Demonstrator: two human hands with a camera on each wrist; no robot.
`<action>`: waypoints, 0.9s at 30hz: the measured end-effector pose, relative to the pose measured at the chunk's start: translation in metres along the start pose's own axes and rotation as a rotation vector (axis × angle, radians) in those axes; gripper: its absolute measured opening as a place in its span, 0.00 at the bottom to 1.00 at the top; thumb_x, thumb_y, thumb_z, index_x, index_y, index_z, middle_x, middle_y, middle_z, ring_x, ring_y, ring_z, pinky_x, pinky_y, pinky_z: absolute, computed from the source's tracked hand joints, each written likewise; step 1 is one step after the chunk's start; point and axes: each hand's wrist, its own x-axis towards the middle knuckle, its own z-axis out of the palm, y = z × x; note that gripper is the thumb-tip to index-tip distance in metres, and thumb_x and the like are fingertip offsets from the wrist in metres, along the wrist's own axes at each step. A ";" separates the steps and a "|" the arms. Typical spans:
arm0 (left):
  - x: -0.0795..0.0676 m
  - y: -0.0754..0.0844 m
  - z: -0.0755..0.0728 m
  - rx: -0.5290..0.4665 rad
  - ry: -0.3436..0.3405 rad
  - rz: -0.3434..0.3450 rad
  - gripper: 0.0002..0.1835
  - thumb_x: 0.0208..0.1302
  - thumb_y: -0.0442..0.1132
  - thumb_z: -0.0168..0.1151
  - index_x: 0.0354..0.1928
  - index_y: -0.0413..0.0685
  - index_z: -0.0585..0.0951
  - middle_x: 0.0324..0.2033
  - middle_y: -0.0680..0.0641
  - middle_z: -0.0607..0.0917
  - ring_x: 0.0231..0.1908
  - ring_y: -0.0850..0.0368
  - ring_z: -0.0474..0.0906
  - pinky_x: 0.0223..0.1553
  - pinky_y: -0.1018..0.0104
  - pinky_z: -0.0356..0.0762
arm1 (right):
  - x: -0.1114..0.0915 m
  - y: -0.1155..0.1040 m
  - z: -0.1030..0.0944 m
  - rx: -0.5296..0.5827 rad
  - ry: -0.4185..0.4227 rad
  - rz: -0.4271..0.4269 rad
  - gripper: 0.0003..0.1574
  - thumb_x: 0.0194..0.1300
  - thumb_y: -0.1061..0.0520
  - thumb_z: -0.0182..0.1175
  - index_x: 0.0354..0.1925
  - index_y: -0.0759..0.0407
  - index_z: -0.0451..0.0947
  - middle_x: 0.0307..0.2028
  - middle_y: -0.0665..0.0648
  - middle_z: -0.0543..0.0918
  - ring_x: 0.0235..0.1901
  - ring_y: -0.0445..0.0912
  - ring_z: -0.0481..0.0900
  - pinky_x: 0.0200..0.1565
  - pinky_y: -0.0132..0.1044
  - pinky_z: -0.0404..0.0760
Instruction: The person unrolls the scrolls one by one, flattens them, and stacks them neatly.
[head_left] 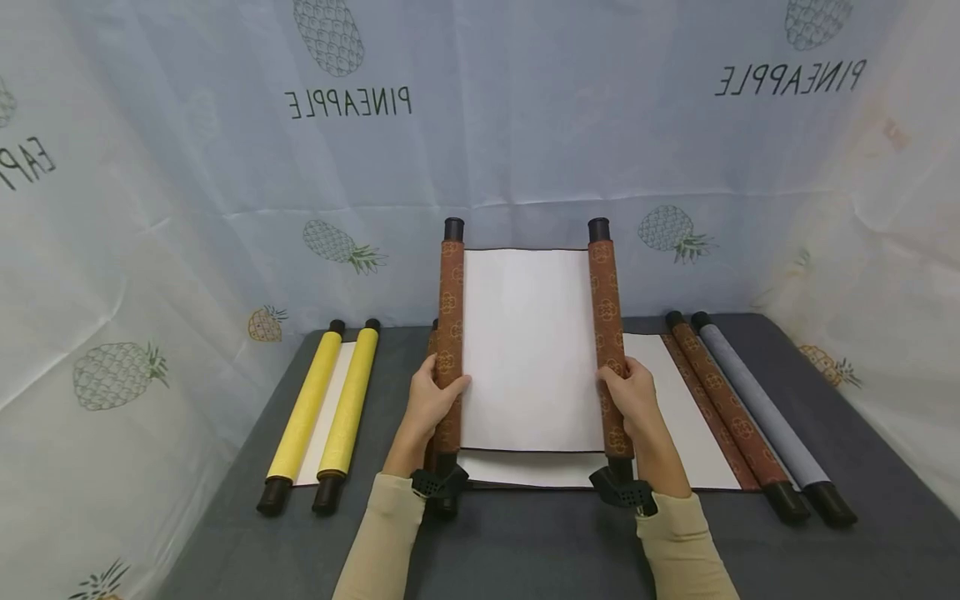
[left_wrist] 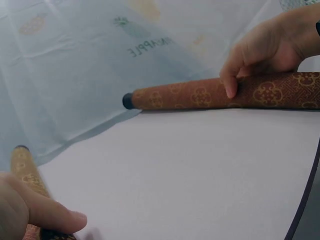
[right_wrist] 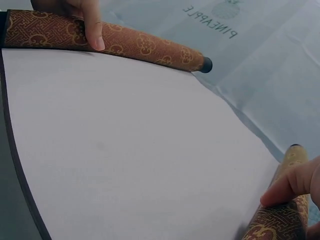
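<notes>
A blank white scroll (head_left: 525,350) with two brown, gold-patterned rollers and black end knobs is held partly unrolled over the table. My left hand (head_left: 429,402) grips its left roller (head_left: 450,317), thumb across the front. My right hand (head_left: 636,398) holds the right roller (head_left: 606,308) in the same way. In the left wrist view the white sheet (left_wrist: 170,170) spans between the rollers, and the right hand (left_wrist: 265,52) shows at the far roller. The right wrist view shows the left thumb or finger (right_wrist: 93,30) over the patterned cloth. The fingers behind the rollers are mostly hidden.
Beneath lies another opened scroll (head_left: 660,400), partly covered, with a brown roller (head_left: 731,412) at its right. Beside that rests a grey roller (head_left: 772,412). A yellow scroll (head_left: 348,392) lies at left on the dark table (head_left: 525,542). Pineapple-print curtains (head_left: 525,125) surround the table.
</notes>
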 end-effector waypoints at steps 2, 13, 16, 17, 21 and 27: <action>0.000 0.001 0.000 -0.013 -0.011 -0.012 0.36 0.63 0.35 0.60 0.70 0.36 0.58 0.61 0.33 0.73 0.58 0.39 0.74 0.56 0.47 0.76 | 0.000 -0.001 0.000 -0.001 0.012 -0.001 0.34 0.66 0.57 0.48 0.67 0.71 0.60 0.56 0.69 0.71 0.46 0.51 0.72 0.40 0.33 0.70; -0.004 0.010 0.003 -0.034 0.017 -0.034 0.37 0.63 0.40 0.62 0.70 0.35 0.58 0.62 0.33 0.71 0.61 0.39 0.71 0.60 0.45 0.72 | -0.003 -0.004 -0.001 0.006 0.028 -0.010 0.33 0.67 0.56 0.47 0.65 0.71 0.59 0.51 0.66 0.70 0.42 0.49 0.70 0.36 0.33 0.70; -0.005 0.009 0.002 -0.014 0.034 -0.045 0.45 0.59 0.43 0.66 0.72 0.33 0.54 0.69 0.31 0.64 0.69 0.36 0.62 0.66 0.40 0.66 | -0.004 -0.004 -0.002 -0.004 0.011 -0.014 0.37 0.67 0.53 0.52 0.67 0.71 0.56 0.54 0.68 0.70 0.44 0.49 0.73 0.36 0.31 0.72; -0.005 0.008 0.002 -0.009 0.041 -0.052 0.48 0.58 0.44 0.68 0.72 0.32 0.52 0.70 0.31 0.61 0.70 0.35 0.60 0.67 0.40 0.64 | -0.004 -0.004 -0.002 -0.008 0.002 -0.014 0.40 0.67 0.51 0.54 0.68 0.70 0.55 0.56 0.68 0.69 0.44 0.49 0.73 0.36 0.31 0.73; -0.004 0.008 0.001 -0.017 0.053 -0.036 0.46 0.54 0.44 0.71 0.70 0.34 0.58 0.66 0.33 0.69 0.64 0.38 0.69 0.62 0.45 0.72 | -0.006 -0.003 -0.004 -0.026 -0.041 -0.020 0.51 0.63 0.48 0.62 0.72 0.67 0.49 0.61 0.69 0.67 0.50 0.52 0.74 0.39 0.32 0.74; -0.003 0.005 0.000 -0.037 0.051 -0.002 0.44 0.52 0.42 0.73 0.68 0.37 0.63 0.60 0.36 0.75 0.58 0.41 0.75 0.58 0.46 0.75 | -0.005 0.000 -0.006 -0.036 -0.050 -0.040 0.53 0.60 0.49 0.66 0.71 0.66 0.48 0.61 0.69 0.65 0.48 0.52 0.72 0.38 0.32 0.74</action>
